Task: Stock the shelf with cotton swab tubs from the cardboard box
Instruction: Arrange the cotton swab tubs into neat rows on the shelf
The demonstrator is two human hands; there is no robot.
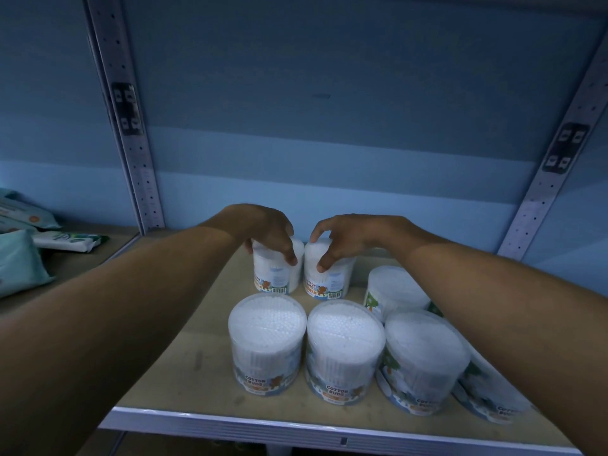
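While both arms reach over the shelf (pixel 184 366), the left hand (pixel 268 232) grasps one rear tub (pixel 278 269) from above with curled fingers, and the right hand (pixel 352 238) grasps the tub beside it (pixel 327 274). Both stand upright, touching, behind the front row of tubs (pixel 345 350). Left of the shelf lie wipe packs (pixel 19 264).
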